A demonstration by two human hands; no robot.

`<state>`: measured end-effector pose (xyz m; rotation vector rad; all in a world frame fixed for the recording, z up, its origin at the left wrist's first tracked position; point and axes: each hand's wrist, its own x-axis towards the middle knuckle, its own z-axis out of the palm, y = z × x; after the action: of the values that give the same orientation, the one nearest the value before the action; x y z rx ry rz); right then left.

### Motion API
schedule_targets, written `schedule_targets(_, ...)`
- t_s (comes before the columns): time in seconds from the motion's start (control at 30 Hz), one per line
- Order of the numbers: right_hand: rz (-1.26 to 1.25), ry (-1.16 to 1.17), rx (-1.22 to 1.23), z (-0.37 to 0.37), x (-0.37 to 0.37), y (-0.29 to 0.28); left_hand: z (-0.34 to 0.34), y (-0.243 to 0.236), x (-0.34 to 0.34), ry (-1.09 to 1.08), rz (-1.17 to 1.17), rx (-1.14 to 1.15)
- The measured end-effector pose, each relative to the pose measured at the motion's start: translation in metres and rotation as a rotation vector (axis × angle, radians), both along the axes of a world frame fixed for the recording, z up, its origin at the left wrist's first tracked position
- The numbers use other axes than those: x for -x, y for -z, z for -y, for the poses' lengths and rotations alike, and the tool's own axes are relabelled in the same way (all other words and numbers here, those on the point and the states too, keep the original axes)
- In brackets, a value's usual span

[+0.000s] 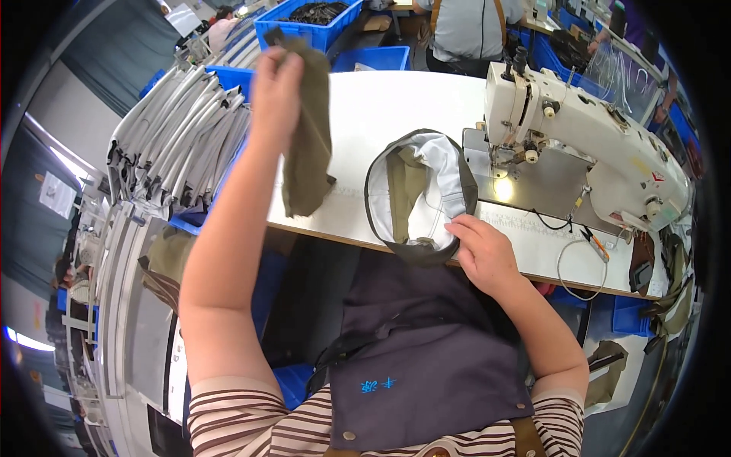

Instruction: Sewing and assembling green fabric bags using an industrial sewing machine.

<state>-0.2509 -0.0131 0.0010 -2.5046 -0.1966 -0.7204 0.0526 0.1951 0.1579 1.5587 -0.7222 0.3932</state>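
My left hand is raised at the upper left, closed on the top end of an olive fabric piece, which hangs down over the white table. My right hand grips the lower right rim of a round olive fabric piece with white lining lying at the table's front edge, its middle open. Just right of that piece stands a white sewing machine, its lamp lit beside the needle area.
A stack of pale bundled pieces is at the left, with blue crates behind. At the right are orange-handled snips, a wire loop and hanging fabric. Other people sit farther back.
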Motion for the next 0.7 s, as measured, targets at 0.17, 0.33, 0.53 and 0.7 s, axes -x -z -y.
schedule_targets(0.17,-0.048,0.028,-0.017,-0.004,0.004,-0.007,0.018,0.084,-0.018,0.18,-0.323,-0.199)
schedule_targets(0.33,-0.066,0.091,-0.17,-0.004,0.007,-0.024,0.016,0.065,-0.016,0.282,-0.372,-0.176)
schedule_targets(0.53,-0.031,0.004,-0.329,-0.018,-0.031,-0.051,-0.006,0.013,-0.022,0.262,-0.363,0.029)
schedule_targets(0.7,-0.006,0.066,-0.394,-0.014,-0.057,-0.047,-0.049,-0.014,-0.055,-0.002,-0.083,0.179)
